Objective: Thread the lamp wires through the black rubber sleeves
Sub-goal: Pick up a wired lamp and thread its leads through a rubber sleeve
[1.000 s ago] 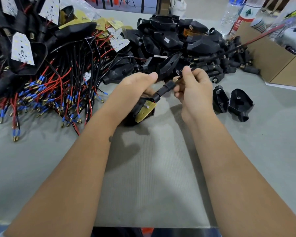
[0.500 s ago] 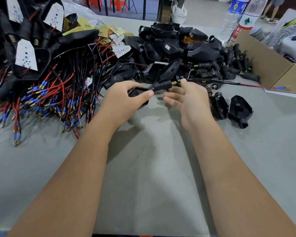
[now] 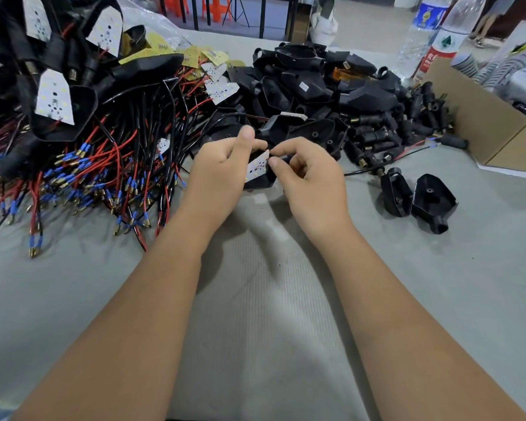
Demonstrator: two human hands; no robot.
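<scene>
A black lamp housing (image 3: 260, 177) is gripped by the left hand (image 3: 222, 168) and pinched by the right hand (image 3: 313, 177) over the grey-covered bench (image 3: 255, 329), beside heaped wires (image 3: 104, 165).

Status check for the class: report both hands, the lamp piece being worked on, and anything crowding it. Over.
Left hand grips black lamp housing. Right hand pinches white LED board edge. Wire pile close left; loose housings right, apart. Over.

Red and black wires (image 3: 116, 159), blue-tipped
</scene>
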